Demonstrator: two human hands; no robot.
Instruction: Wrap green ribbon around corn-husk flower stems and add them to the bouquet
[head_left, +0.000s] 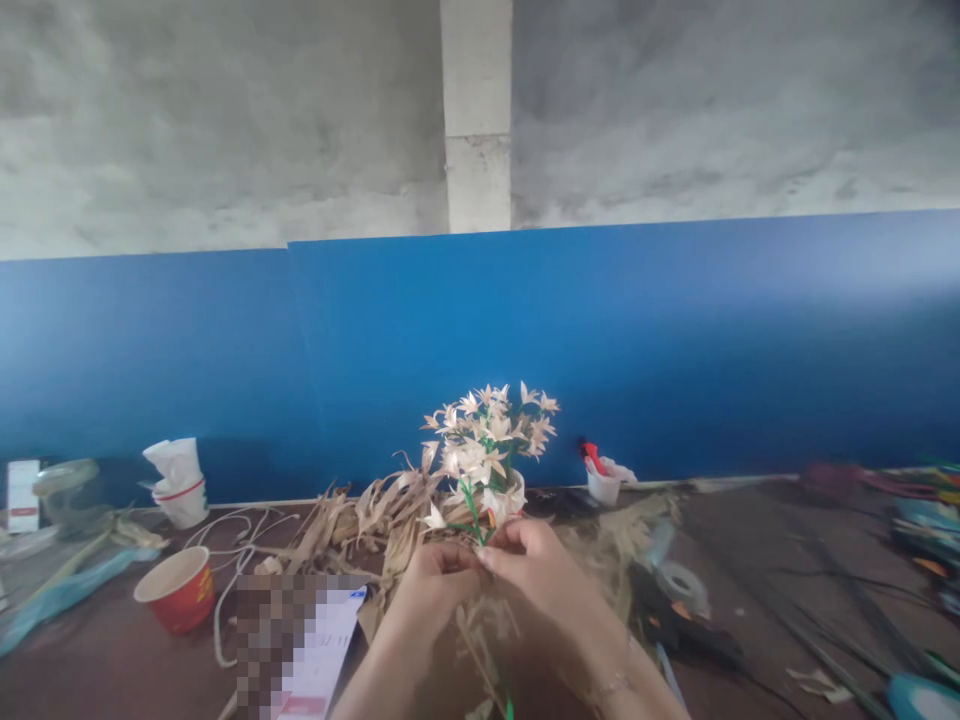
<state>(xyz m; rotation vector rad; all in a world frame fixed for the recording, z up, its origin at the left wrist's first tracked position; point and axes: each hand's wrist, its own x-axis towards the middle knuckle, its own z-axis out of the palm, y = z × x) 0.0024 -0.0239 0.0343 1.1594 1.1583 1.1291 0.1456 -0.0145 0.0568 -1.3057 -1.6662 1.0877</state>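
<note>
Low in the middle, my left hand [448, 575] and my right hand [534, 560] meet with fingertips close together. Both are closed in a pinch at the lower part of a green flower stem [474, 515], which carries pale, star-shaped flowers. My right thumb and forefinger press on the stem; the left fingertips are partly hidden. Just behind stands a bunch of cream-white flowers [487, 430] with green stems, in what looks like a white cup [517, 490]. Some flowers overlap, so where the held stem's blooms end and the bunch begins is unclear.
Dry husks [360, 525] lie beyond my hands. On the left are a red paper cup [176, 590], a white cable [232, 570] and a phone [330, 640]. A tape roll [682, 585] and a dark glue gun-like tool [682, 630] lie right. A blue partition [420, 330] rises behind.
</note>
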